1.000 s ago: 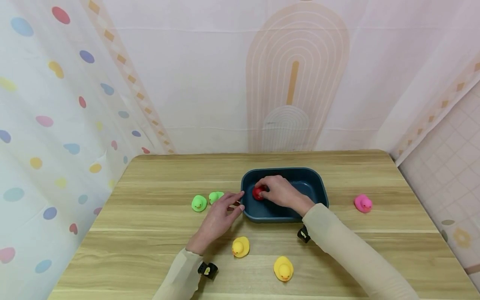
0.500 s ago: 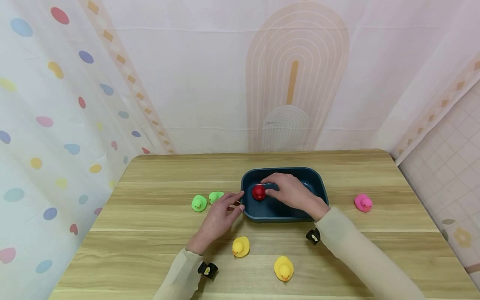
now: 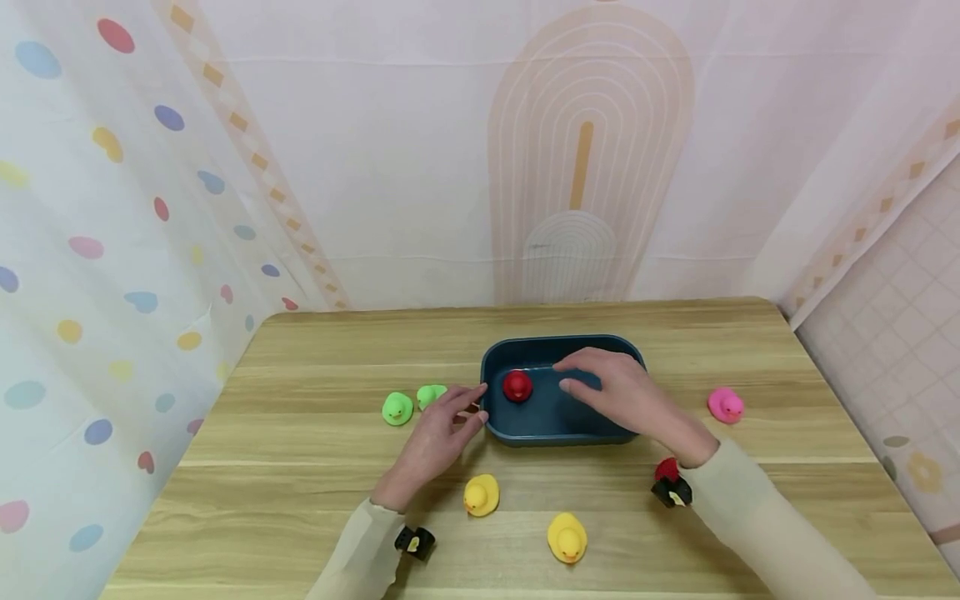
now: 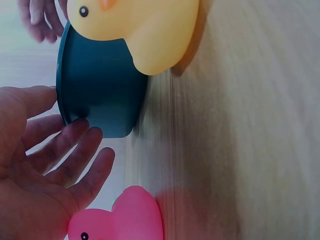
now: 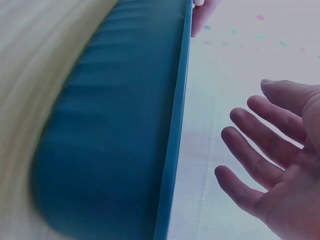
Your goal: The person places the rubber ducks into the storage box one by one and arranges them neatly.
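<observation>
rightward, away from the red duck, went the right hand since half a second earlier, when its thumb was right by the duck. the red duck stayed put, sitting upright in the left part of the blue tub, apart from both hands.

the right hand was over the right part of the tub, its fingers spread, a little bent and released, with nothing in them; the right wrist view showed it above the rim. a red thing had come into view beside the right wrist, partly hidden by a black camera.

the left hand kept its place at the tub's left end, its fingers loosely extended, grasping nothing, their tips resting against the rim and wall.

just left of that hand lay two ducks, the left green duck and the right green duck, the latter partly covered by it. the left wrist view also showed a pink duck beside the palm.

on the near side of the table were the left yellow duck and the right yellow duck. well to the tub's right sat a bright pink duck.
</observation>
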Demonstrator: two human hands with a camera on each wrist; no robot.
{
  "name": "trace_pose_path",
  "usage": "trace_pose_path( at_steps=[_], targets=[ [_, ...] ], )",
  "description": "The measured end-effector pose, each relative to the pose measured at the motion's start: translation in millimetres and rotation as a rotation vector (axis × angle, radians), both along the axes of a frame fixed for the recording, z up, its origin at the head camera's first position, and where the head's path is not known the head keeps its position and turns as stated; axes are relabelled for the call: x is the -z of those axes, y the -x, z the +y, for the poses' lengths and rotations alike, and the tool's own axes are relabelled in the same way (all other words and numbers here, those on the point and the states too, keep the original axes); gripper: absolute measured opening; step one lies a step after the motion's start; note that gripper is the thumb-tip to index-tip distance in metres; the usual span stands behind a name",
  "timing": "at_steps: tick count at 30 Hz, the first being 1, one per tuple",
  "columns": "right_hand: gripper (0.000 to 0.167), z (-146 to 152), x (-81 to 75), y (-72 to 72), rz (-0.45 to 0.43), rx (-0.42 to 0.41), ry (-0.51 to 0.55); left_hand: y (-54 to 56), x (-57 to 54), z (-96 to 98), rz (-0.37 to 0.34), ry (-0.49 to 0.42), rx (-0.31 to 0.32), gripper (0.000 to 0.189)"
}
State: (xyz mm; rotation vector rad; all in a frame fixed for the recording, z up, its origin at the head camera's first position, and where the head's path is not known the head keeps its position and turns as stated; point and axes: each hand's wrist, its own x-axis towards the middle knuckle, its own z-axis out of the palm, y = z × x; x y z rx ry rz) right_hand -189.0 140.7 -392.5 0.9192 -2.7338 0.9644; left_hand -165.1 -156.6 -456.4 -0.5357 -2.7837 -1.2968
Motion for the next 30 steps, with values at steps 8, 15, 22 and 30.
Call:
trace_pose_path(
  at_steps=[8, 15, 22, 30],
  targets=[
    [0.027, 22.9, 2.0, -18.6, -0.025, 0.018, -0.02, 0.1, 2.2, -3.3, 0.015, -0.01, 0.005, 0.043],
    [0.026, 41.9, 2.5, -33.0, -0.028, 0.043, -0.019, -0.4, 3.1, -5.6, 0.006, -0.005, -0.005, 0.043],
    [0.025, 57.1, 4.5, -45.9, -0.014, 0.082, -0.032, -0.8, 2.0, -7.5, -0.013, -0.006, -0.012, 0.044],
    [0.025, 72.3, 12.8, -56.1, 0.03, 0.054, -0.019, -0.7, 0.9, -8.3, -0.02, -0.003, -0.013, 0.044]
  ],
)
